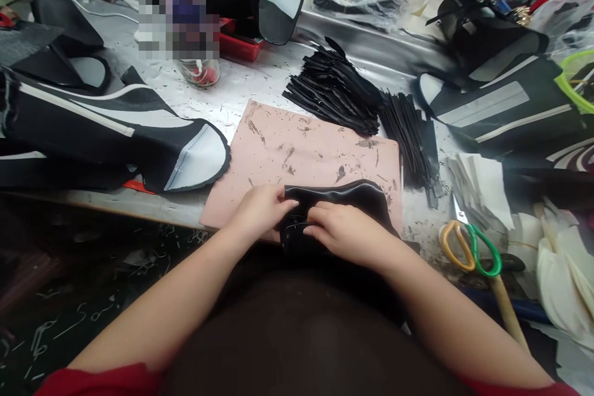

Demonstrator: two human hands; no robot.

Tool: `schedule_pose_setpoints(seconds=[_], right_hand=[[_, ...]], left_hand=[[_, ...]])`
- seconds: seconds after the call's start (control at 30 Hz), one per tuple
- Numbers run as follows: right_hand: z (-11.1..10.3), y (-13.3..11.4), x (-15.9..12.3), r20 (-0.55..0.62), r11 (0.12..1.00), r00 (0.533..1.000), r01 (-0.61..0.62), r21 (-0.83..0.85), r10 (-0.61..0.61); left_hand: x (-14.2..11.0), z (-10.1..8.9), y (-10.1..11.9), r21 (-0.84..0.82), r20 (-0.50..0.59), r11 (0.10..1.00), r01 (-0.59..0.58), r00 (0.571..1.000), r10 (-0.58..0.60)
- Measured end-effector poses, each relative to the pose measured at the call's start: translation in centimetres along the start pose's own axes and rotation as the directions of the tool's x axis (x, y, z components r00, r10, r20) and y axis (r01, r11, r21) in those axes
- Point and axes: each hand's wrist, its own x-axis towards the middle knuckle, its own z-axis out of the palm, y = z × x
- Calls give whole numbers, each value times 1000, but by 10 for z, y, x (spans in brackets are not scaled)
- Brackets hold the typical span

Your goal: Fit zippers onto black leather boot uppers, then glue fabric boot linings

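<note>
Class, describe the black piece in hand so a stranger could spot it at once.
Find the pink mat. At its near edge, the left hand and right hand hold the black piece. It is broad and glossy, unlike the narrow black strips piled beyond.

A pale, silvery worktable (257, 77) is littered with dark scraps. Near its front edge lies a pink sheet (320, 158), smudged dark, with a glossy black piece (346, 195) overlapping its near side. Two bundles of black strips (336, 93) lie around its far right corner. Left: black-and-white boot-shaped pieces (155, 142). Right: orange-and-green-handled scissors (461, 216).
</note>
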Motion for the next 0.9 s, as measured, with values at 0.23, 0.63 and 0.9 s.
schedule_pose_setpoints(seconds=[0.23,0.63,0.9], right_hand=[[-5,0,-5,-10,1000,1000,13,6,-13],[-1,6,2,50,999,998,47,-4,-47],[-5,11,2,79,993,995,54,109,-63]], left_hand=[[6,6,-1,-134,98,988,74,993,-62],[-1,2,-12,603,180,267,-751,455,872],[9,-7,-13,469,344,290,-834,475,810]])
